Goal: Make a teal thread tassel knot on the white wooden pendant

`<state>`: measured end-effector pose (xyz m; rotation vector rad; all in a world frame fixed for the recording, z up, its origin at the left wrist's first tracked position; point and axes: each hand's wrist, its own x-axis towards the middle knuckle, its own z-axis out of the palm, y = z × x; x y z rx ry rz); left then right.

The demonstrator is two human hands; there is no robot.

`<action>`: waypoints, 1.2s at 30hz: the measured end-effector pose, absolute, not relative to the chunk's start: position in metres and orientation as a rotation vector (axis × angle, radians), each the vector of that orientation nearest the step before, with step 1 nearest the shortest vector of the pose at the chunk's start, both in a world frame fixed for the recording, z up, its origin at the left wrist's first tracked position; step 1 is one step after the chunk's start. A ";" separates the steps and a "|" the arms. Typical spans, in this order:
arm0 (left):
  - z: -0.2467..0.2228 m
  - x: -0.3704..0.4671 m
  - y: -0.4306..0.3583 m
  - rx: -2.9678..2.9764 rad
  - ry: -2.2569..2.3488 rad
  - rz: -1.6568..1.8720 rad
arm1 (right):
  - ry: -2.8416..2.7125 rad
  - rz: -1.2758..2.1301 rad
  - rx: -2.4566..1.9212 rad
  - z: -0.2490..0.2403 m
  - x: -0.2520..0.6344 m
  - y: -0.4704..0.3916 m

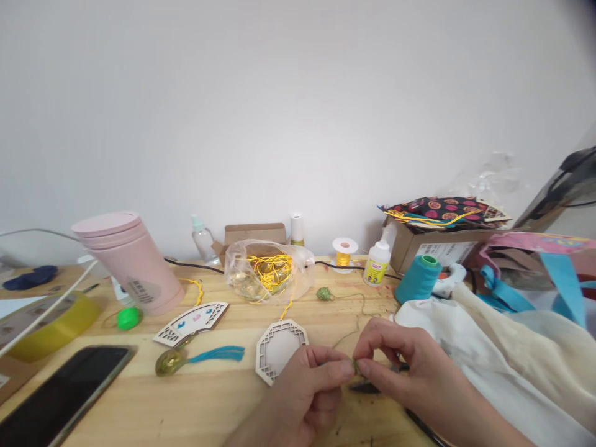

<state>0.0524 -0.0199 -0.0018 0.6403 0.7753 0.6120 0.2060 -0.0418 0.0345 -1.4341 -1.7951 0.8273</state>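
My left hand point(316, 388) and my right hand point(400, 357) meet at the fingertips, low and right of centre. Both are closed in a pinch on a thin green cord point(347, 338), which runs back across the table toward a small green ball of cord point(325, 294). What is between the fingertips is tiny and mostly hidden. Just behind my left hand lies an octagonal wooden frame point(282, 351) with a yellow loop, partly covered by the hand. A dark tool point(365, 387) lies under my hands, its shape mostly hidden.
On the left are a phone point(69, 394), pink tumbler point(133, 267), yellow tape roll point(60, 326), fan-shaped ornament point(190, 324) and blue tassel point(216, 354). Behind stand a plastic bag of yellow cords point(270, 273) and glue bottle point(377, 264). Teal thread point(418, 279) and white cloth point(465, 341) are right.
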 end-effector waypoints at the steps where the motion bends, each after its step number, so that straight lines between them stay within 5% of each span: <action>1: -0.002 0.052 -0.020 0.644 0.761 0.601 | -1.781 0.868 -1.422 0.034 0.206 -0.041; 23: -0.006 0.046 -0.019 0.578 0.688 0.518 | -1.780 1.101 -1.241 0.027 0.214 -0.039; 36: 0.002 0.053 -0.019 0.677 0.792 0.639 | -1.861 0.842 -1.286 0.032 0.211 -0.040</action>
